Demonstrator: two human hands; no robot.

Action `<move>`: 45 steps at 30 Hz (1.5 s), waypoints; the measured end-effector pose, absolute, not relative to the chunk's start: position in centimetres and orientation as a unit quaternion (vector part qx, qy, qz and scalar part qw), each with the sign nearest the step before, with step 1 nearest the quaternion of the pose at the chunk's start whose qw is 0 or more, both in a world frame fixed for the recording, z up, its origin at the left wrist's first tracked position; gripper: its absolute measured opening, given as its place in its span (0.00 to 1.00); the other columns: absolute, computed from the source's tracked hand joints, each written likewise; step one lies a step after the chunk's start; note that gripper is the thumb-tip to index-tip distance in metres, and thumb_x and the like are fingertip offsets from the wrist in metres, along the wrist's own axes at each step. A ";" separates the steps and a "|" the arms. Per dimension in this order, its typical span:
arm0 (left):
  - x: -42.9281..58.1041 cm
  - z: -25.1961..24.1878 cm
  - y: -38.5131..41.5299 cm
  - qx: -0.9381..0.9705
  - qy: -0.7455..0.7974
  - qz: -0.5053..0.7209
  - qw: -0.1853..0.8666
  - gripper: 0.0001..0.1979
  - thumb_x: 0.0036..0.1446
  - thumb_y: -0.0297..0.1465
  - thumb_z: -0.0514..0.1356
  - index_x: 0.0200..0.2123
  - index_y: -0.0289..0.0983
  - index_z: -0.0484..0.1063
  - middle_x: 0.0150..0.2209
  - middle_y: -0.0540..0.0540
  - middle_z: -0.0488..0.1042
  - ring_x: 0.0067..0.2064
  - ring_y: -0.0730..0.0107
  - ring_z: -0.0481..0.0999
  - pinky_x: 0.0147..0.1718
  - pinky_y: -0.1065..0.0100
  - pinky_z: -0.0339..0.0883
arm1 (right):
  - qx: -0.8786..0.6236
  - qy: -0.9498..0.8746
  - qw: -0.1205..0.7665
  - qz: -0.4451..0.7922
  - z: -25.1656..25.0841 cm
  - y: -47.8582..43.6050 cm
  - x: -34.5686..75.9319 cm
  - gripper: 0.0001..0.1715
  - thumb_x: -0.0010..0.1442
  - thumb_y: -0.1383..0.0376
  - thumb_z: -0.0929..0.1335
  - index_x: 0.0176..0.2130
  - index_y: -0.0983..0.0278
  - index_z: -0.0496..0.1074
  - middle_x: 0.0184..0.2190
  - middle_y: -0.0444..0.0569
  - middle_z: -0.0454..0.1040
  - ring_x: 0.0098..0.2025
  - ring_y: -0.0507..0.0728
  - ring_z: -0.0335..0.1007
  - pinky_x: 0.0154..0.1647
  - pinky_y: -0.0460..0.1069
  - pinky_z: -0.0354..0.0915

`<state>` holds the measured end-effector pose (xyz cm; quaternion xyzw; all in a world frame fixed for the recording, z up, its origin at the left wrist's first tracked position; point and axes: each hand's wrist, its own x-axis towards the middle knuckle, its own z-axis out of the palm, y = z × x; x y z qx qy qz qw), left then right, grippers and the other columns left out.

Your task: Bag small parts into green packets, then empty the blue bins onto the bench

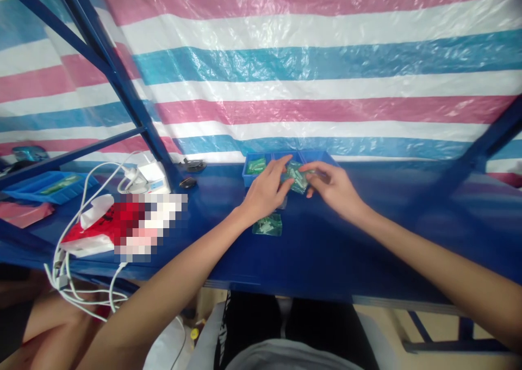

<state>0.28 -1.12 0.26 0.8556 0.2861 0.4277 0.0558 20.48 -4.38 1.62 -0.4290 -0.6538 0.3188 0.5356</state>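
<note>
My left hand (267, 188) and my right hand (332, 188) meet over the blue table (367, 239), both pinching a small clear plastic bag of green parts (297, 177). The bag hangs just in front of a blue divided tray (316, 155) at the back of the table. One compartment of that tray holds another green packet (256, 166). A further clear bag of green parts (268, 226) lies flat on the table under my left wrist.
White cables (81, 250) and a white charger (141, 181) lie at the left, beside a red and white bag (101, 226). A second blue tray (49, 188) sits far left. Blue frame posts (122, 82) rise at the left; a striped tarp hangs behind.
</note>
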 end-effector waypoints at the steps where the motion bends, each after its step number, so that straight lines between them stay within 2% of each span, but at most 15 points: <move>1: 0.3 0.3 -1.2 0.860 0.282 0.421 0.066 0.25 0.71 0.33 0.56 0.68 0.43 0.56 0.53 0.40 0.70 0.40 0.67 0.76 0.45 0.60 0.75 | -0.433 -0.641 0.542 0.328 1.5 -4.3 20.5 0.11 0.62 0.60 0.72 0.43 0.63 0.78 0.31 0.45 0.76 0.23 0.52 0.72 0.29 0.51 0.71; 6: 0.4 0.1 -1.5 0.880 0.278 0.379 0.061 0.23 0.64 0.31 0.61 0.61 0.41 0.66 0.58 0.40 0.65 0.38 0.70 0.75 0.37 0.65 0.75 | -0.385 -0.573 0.575 0.439 1.6 -4.2 20.8 0.11 0.59 0.62 0.73 0.41 0.64 0.80 0.31 0.48 0.78 0.28 0.54 0.74 0.30 0.50 0.70; 9: 0.4 -0.2 -1.2 0.872 0.270 0.407 0.043 0.19 0.67 0.27 0.57 0.60 0.39 0.68 0.54 0.40 0.67 0.40 0.69 0.75 0.41 0.64 0.74 | -0.355 -0.563 0.560 0.493 1.8 -4.2 20.8 0.13 0.58 0.63 0.73 0.43 0.65 0.80 0.31 0.50 0.79 0.33 0.56 0.77 0.29 0.49 0.69; 14: 0.4 -0.2 -0.6 0.865 0.241 0.440 0.020 0.13 0.74 0.29 0.51 0.56 0.39 0.70 0.48 0.43 0.72 0.48 0.65 0.76 0.49 0.61 0.73 | -0.408 -0.614 0.529 0.419 1.4 -4.1 20.5 0.18 0.59 0.60 0.74 0.48 0.63 0.76 0.37 0.50 0.79 0.30 0.54 0.76 0.25 0.48 0.67; 16: 0.4 -0.2 -0.6 0.867 0.233 0.441 0.017 0.13 0.74 0.29 0.50 0.56 0.39 0.69 0.48 0.43 0.73 0.49 0.64 0.76 0.50 0.59 0.72 | -0.438 -0.629 0.511 0.388 1.1 -3.9 20.5 0.17 0.60 0.57 0.74 0.45 0.63 0.76 0.33 0.47 0.76 0.29 0.54 0.74 0.23 0.47 0.66; 19: 0.4 -0.2 -0.7 0.865 0.240 0.439 0.021 0.15 0.73 0.28 0.53 0.60 0.39 0.66 0.50 0.42 0.73 0.50 0.62 0.75 0.52 0.57 0.73 | -0.466 -0.641 0.497 0.352 0.6 -3.6 20.7 0.17 0.59 0.53 0.74 0.32 0.62 0.72 0.25 0.43 0.71 0.24 0.52 0.68 0.22 0.48 0.65; 23: 0.4 -0.3 -0.9 0.856 0.273 0.435 0.059 0.29 0.66 0.28 0.60 0.68 0.44 0.56 0.54 0.41 0.68 0.40 0.67 0.74 0.45 0.58 0.77 | -0.464 -0.641 0.511 0.335 0.8 -3.5 20.9 0.24 0.60 0.50 0.74 0.25 0.62 0.65 0.25 0.43 0.69 0.22 0.50 0.64 0.24 0.48 0.65; 27: 0.3 -0.5 -0.8 0.858 0.277 0.427 0.067 0.25 0.62 0.27 0.63 0.61 0.44 0.64 0.60 0.39 0.60 0.41 0.69 0.74 0.38 0.63 0.77 | -0.434 -0.615 0.545 0.369 1.3 -4.0 20.7 0.23 0.59 0.50 0.75 0.25 0.62 0.68 0.25 0.41 0.66 0.23 0.50 0.63 0.25 0.48 0.63; 30: 0.3 -0.7 -0.6 0.859 0.270 0.431 0.052 0.20 0.63 0.26 0.61 0.57 0.42 0.67 0.60 0.39 0.60 0.43 0.68 0.75 0.40 0.62 0.77 | -0.403 -0.613 0.556 0.391 1.6 -4.4 20.5 0.25 0.56 0.50 0.77 0.23 0.63 0.69 0.38 0.48 0.75 0.31 0.52 0.69 0.27 0.47 0.66; 32: 0.4 -0.7 -0.6 0.862 0.257 0.434 0.041 0.17 0.66 0.25 0.57 0.57 0.41 0.69 0.56 0.40 0.66 0.45 0.67 0.75 0.45 0.60 0.75 | -0.388 -0.618 0.557 0.398 1.7 -4.5 20.4 0.24 0.56 0.50 0.77 0.24 0.64 0.72 0.52 0.53 0.75 0.42 0.56 0.73 0.30 0.47 0.70; 33: 0.4 -0.7 -0.6 0.864 0.253 0.434 0.037 0.15 0.68 0.26 0.55 0.56 0.40 0.69 0.53 0.41 0.69 0.45 0.66 0.76 0.47 0.59 0.74 | -0.382 -0.617 0.556 0.405 1.7 -4.5 20.4 0.22 0.57 0.49 0.77 0.26 0.63 0.75 0.54 0.53 0.74 0.46 0.58 0.73 0.31 0.48 0.71; 35: 0.4 -0.6 -0.7 0.863 0.260 0.431 0.038 0.14 0.71 0.28 0.53 0.57 0.39 0.69 0.46 0.43 0.74 0.45 0.65 0.77 0.48 0.59 0.73 | -0.379 -0.613 0.555 0.414 1.6 -4.4 20.4 0.19 0.59 0.49 0.75 0.33 0.61 0.79 0.49 0.53 0.76 0.48 0.60 0.73 0.33 0.49 0.73; 38: 0.4 -0.5 -0.7 0.851 0.304 0.425 0.055 0.19 0.72 0.31 0.54 0.63 0.39 0.64 0.41 0.45 0.76 0.40 0.64 0.78 0.44 0.61 0.73 | -0.401 -0.616 0.552 0.393 1.1 -3.9 20.5 0.16 0.58 0.52 0.75 0.39 0.60 0.79 0.35 0.49 0.77 0.41 0.59 0.74 0.32 0.49 0.72; 41: 0.3 -0.6 -0.4 0.842 0.326 0.423 0.080 0.29 0.68 0.33 0.60 0.69 0.41 0.56 0.43 0.45 0.75 0.38 0.65 0.78 0.39 0.64 0.74 | -0.423 -0.619 0.554 0.362 0.7 -3.5 20.6 0.15 0.57 0.56 0.76 0.41 0.61 0.79 0.34 0.47 0.77 0.33 0.55 0.71 0.30 0.49 0.71; 45: 0.2 -1.0 0.1 0.839 0.327 0.419 0.113 0.35 0.62 0.38 0.68 0.68 0.43 0.58 0.46 0.45 0.74 0.39 0.66 0.77 0.36 0.66 0.74 | -0.427 -0.621 0.553 0.356 0.3 -3.3 20.6 0.14 0.56 0.58 0.75 0.42 0.62 0.79 0.35 0.47 0.77 0.30 0.53 0.69 0.30 0.50 0.71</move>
